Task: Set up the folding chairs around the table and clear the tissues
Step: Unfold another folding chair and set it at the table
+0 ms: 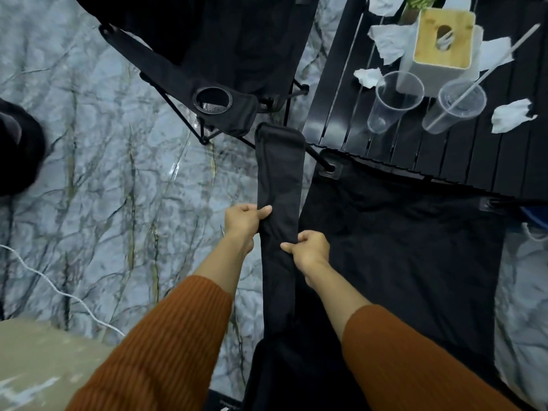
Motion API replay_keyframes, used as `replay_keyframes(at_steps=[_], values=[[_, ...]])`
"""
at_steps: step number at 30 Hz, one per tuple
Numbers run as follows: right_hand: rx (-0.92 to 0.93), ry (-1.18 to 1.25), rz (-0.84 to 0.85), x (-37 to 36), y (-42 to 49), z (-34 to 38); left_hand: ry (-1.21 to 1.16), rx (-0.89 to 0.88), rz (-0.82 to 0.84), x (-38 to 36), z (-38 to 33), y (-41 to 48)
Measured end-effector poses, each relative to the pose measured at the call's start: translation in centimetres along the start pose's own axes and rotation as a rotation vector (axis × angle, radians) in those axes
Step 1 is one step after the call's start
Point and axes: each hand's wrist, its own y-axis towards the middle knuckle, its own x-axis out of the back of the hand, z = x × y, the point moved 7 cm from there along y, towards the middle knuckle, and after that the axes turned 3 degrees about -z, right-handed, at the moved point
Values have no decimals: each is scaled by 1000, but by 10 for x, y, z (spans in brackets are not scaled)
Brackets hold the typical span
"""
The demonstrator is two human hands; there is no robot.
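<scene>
**Both hands on a chair armrest**

While the left hand [247, 218] pinches one edge of the black fabric armrest [281, 185], the right hand [310, 249] clenches the opposite edge lower down. This folding chair [400, 247] stands against the black table [474, 161]. Crumpled tissues [511, 115] lie there among two clear cups [396, 99]. Another unfolded chair [225, 54] stands beyond.

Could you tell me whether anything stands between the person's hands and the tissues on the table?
Yes. Both the left hand and right hand grip the black chair armrest, so neither is free. On the table, two plastic cups stand before some tissues.
</scene>
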Motion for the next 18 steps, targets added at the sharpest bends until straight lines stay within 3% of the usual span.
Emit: replay_keyframes(at_steps=[3, 8, 9, 13, 15, 18], values=[[-28, 32, 30, 0, 5, -6, 39, -63, 123, -14, -26, 9], [-22, 44, 77, -7, 8, -6, 255, -272, -139, -9, -49, 23], [-22, 36, 61, -7, 7, -8, 215, -236, -102, -9, -40, 18], [-81, 30, 98, -4, 0, -15, 138, 53, 298, -3, 10, -16], [-70, -15, 128, -4, -4, -14, 152, 56, 256, 12, 23, -25], [5, -138, 88, -5, -9, -6, 348, -43, 48, 26, 28, -27]])
